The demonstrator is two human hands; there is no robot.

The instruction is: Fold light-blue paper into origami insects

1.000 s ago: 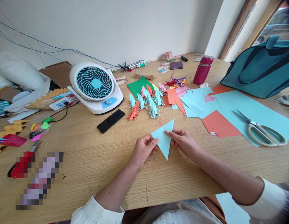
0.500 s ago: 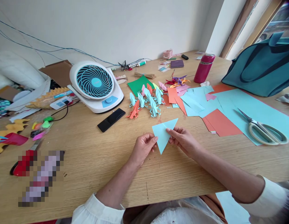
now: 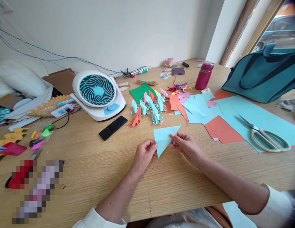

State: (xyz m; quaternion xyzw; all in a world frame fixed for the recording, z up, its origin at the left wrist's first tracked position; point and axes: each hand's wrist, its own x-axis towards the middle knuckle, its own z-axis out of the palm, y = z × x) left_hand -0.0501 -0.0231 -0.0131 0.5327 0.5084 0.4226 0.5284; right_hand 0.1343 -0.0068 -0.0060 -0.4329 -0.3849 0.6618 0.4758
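Between my hands is a light blue sheet of paper (image 3: pixel 163 138) folded into a triangle, with a crease across it. My left hand (image 3: pixel 145 155) pinches its left edge between thumb and fingers. On the other side, my right hand (image 3: pixel 185 146) grips the right edge, thumb on top near the crease. The triangle's lowest point is directed down toward the table. Just beyond it stand several folded paper figures (image 3: pixel 156 115), mostly light blue; an orange figure (image 3: pixel 136 117) is at their left.
Behind the hands lie a black phone (image 3: pixel 113 127), a white fan (image 3: pixel 97 91) and a green sheet (image 3: pixel 140 91). To the right are orange paper (image 3: pixel 225 129), large blue paper (image 3: pixel 273 117), scissors (image 3: pixel 266 136), a magenta bottle (image 3: pixel 204 76) and a teal bag (image 3: pixel 264 77).
The paper triangle has turned slightly in my hands, its lower point shifting left and its crease showing more clearly. My camera view has tilted a little upward.
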